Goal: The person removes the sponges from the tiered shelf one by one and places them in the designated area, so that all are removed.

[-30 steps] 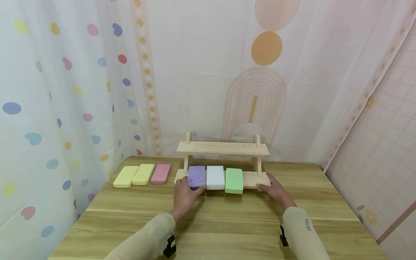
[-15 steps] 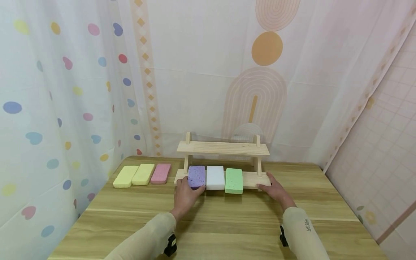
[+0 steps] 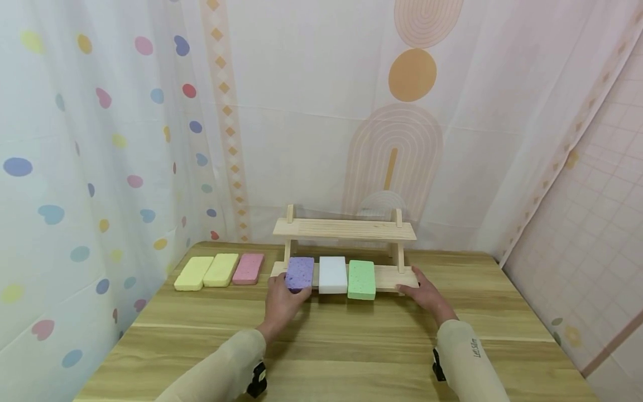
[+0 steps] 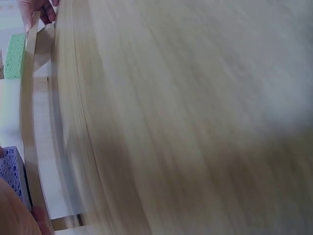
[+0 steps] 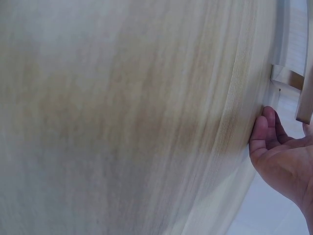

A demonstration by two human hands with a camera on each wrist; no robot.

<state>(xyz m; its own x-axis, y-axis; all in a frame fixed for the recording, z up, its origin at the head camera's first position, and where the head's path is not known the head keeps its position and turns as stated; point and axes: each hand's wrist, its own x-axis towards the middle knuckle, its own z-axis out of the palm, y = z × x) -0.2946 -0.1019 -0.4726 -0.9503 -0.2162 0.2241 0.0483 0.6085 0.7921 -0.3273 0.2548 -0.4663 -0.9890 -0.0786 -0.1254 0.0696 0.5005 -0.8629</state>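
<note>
In the head view, a purple sponge point(image 3: 300, 273) lies on the lower board of a two-tier wooden shelf point(image 3: 388, 277). My left hand point(image 3: 281, 306) grips that sponge, thumb at its right front and fingers along its left side. Beside it on the same board sit a white sponge point(image 3: 333, 274) and a green sponge point(image 3: 361, 280), both overhanging the front edge. My right hand point(image 3: 426, 292) holds the right end of the lower board. The right wrist view shows that hand point(image 5: 288, 159) with curled fingers by the board's end; the thumb is mostly hidden.
Left of the shelf, two yellow sponges point(image 3: 194, 273) and a pink sponge point(image 3: 248, 268) lie flat on the wooden table point(image 3: 351, 349). The shelf's upper board point(image 3: 346, 228) bears nothing. Patterned curtains point(image 3: 311, 111) hang behind and at the left.
My left hand has shifted slightly left with the purple sponge, widening the gap to the white sponge. My right hand and the other sponges stay put.
</note>
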